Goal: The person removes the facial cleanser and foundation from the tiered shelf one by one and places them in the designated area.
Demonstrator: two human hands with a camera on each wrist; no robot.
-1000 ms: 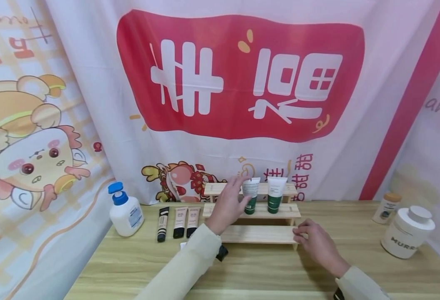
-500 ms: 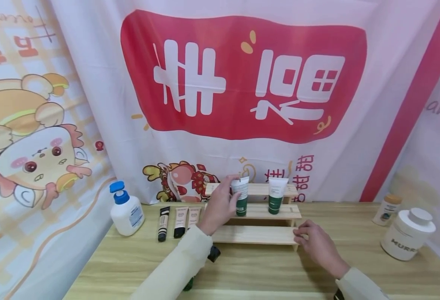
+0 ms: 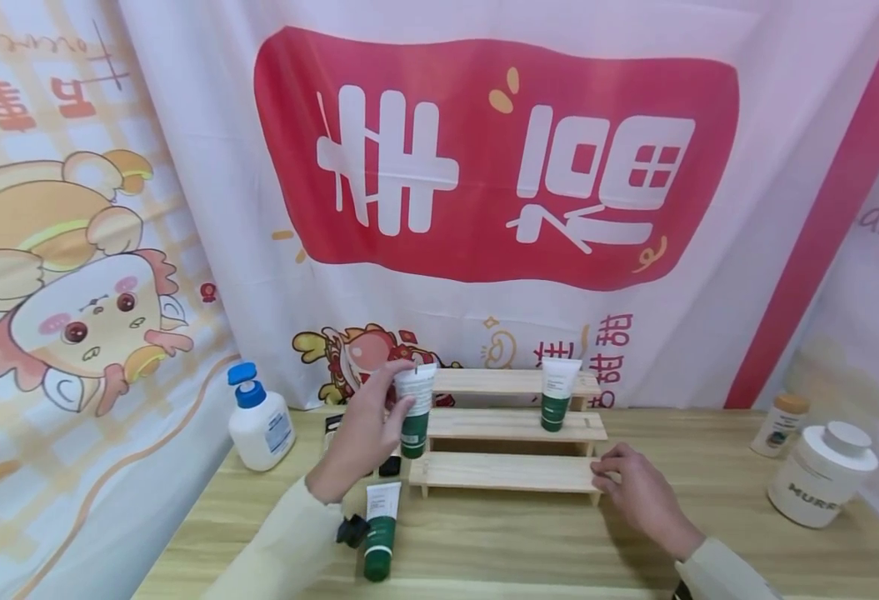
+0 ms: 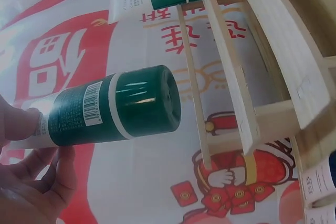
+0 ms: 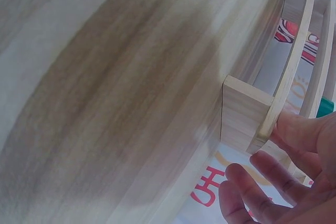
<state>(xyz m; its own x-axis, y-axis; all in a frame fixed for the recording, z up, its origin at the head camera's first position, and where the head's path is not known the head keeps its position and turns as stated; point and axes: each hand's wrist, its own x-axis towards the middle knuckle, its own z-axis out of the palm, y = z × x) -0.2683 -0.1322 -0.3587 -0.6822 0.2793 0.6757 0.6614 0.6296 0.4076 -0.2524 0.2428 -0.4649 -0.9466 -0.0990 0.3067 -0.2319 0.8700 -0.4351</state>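
My left hand [image 3: 360,437] pinches a green-and-white squeeze tube [image 3: 415,417] near its white crimped end, green cap down, just off the left end of the three-step wooden display rack [image 3: 502,472]. In the left wrist view the thumb lies across the held tube [image 4: 139,100], which shows a barcode. My right hand [image 3: 637,496] grips the right end of the rack's lowest step; in the right wrist view, thumb and forefinger close on the step's end [image 5: 262,137]. A matching tube [image 3: 557,392] stands cap-down on the middle step, toward the right.
Another green-and-white tube [image 3: 382,533] lies on the table by the left sleeve. Small tubes [image 3: 390,467] lie partly hidden behind the left hand. A blue-topped pump bottle [image 3: 261,429] stands at left; a white jar [image 3: 821,475] and an orange-capped bottle [image 3: 780,425] at right.
My left hand has moved left with the tube, taking it from the middle step out past the rack's left end. The right hand keeps its place on the lowest step.
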